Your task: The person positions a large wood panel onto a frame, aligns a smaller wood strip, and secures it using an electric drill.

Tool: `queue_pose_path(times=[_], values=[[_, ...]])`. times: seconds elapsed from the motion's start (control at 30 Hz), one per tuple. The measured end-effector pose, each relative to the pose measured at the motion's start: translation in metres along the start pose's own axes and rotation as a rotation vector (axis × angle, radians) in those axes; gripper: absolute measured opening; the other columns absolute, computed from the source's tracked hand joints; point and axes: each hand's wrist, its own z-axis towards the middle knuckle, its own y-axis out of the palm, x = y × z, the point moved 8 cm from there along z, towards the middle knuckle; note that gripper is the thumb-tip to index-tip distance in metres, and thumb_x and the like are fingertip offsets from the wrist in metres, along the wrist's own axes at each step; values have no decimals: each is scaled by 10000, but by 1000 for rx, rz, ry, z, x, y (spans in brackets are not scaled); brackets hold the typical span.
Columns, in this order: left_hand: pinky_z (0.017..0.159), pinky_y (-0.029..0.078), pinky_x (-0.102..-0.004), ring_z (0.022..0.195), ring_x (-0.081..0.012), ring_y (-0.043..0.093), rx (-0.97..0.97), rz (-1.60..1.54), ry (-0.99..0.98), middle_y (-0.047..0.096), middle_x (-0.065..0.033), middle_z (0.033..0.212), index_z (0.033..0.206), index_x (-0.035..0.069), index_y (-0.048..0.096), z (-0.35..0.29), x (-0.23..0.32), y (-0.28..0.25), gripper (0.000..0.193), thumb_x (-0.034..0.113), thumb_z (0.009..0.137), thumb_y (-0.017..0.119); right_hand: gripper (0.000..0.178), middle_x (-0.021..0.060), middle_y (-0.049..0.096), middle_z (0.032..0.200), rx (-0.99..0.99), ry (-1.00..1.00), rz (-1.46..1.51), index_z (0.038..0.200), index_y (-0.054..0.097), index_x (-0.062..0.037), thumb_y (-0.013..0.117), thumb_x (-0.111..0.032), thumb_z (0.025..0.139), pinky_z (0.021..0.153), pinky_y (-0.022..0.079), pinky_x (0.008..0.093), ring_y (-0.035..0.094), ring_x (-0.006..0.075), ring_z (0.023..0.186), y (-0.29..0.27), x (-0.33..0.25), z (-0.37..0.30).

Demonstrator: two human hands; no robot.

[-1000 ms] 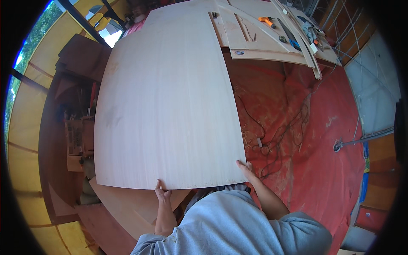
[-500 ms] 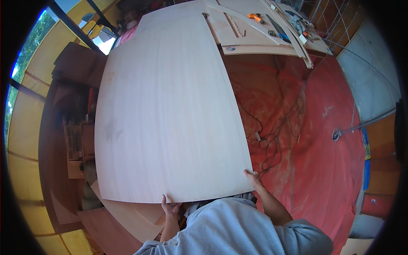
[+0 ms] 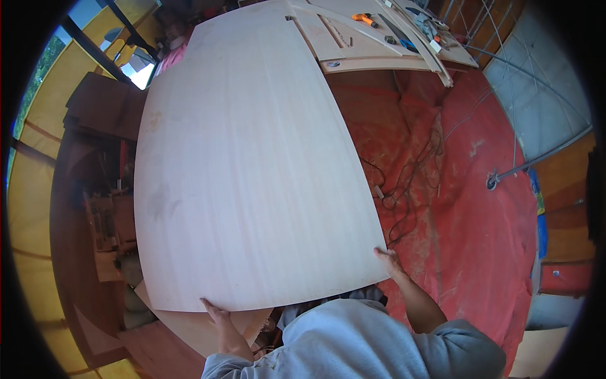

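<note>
"Where are the person's hands?"

"Both grip the large pale sheet (image 3: 252,164). The left hand (image 3: 218,314) has its thumb over the near edge, left of the middle; the right hand (image 3: 391,260) clasps the right edge close to the near right corner, that elbow bent. The fingers underneath are hidden."

"And the sheet itself?"

"It runs away from just in front of the grey shirt (image 3: 353,344). Brown boards (image 3: 183,325) lie below its near left corner."

"Any containers?"

"Beyond its left edge, a wooden box (image 3: 92,228); its contents are too dark to tell."

"What else is around?"

"A dark cable (image 3: 406,218) lies tangled on the red tarp (image 3: 473,240), off the sheet's right edge. Farthest, a bench (image 3: 467,60) carries an orange tool (image 3: 365,19), a blue-handled tool (image 3: 408,46) and wooden strips (image 3: 418,39) jutting past its near edge."
</note>
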Motion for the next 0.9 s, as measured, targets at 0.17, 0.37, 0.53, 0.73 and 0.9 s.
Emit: queue_pose_path(times=[0.17, 0.37, 0.53, 0.73, 0.9], values=[[1270, 317, -535, 1510, -329, 416, 36, 26, 100, 423, -107, 1678, 1618, 102, 437, -14, 29, -23, 882, 666, 978, 664, 470, 83, 754, 961, -33, 3, -15, 1037, 757, 29, 746, -434, 952, 747, 562, 378, 713, 194, 825, 20, -19, -24], [1259, 328, -569, 1503, -335, 430, 3, 56, 91, 460, -106, 1652, 1612, 119, 444, -17, 38, -51, 827, 634, 997, 643, 516, 116, 766, 1002, 56, 59, -152, 1096, 769, 48, 757, -441, 934, 821, 563, 392, 717, 215, 899, 4, 46, -43], [1267, 296, -593, 1524, -346, 405, 62, -37, -8, 438, -92, 1673, 1613, 143, 440, -37, 29, -58, 783, 652, 1031, 559, 556, 143, 775, 996, -16, 46, 83, 1104, 775, 49, 755, -479, 930, 835, 558, 414, 727, 241, 928, 15, 15, -76], [1251, 323, -605, 1502, -358, 427, 9, -42, -71, 458, -87, 1651, 1591, 166, 469, -37, 32, -55, 768, 635, 1000, 610, 547, 90, 755, 989, -62, 21, -30, 1156, 747, 40, 738, -470, 955, 829, 548, 372, 698, 184, 923, 17, 0, -77], [1254, 326, -590, 1507, -349, 420, 78, -6, -101, 457, -85, 1653, 1590, 160, 471, -35, 24, -55, 757, 637, 1014, 591, 493, 74, 747, 978, 15, -14, 21, 1137, 738, 31, 735, -430, 965, 808, 542, 364, 687, 169, 901, 10, 9, -77]])
